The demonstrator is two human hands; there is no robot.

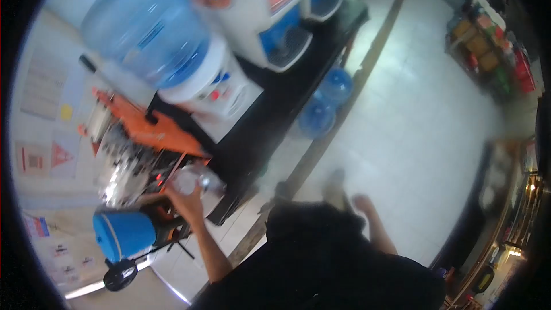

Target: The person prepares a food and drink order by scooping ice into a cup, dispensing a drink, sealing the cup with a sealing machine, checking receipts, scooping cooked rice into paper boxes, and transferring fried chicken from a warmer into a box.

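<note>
The left hand (187, 202), fingers spread, touches a clear container (201, 179) at the counter's (244, 140) near end; the right hand (363, 204) hangs well apart. Blur hides whether either clamps. An orange rack (150, 128) crowds left, a blue jug (127, 233) nearer, a water dispenser (221, 97) farther.

Your 1 camera sits on your head and looks forward and down, leaning to 1 side, with your black top (321, 258) close below, your left hand (186, 200) and right hand (363, 203) farther off, and the pale floor (413, 109) beyond.
</note>
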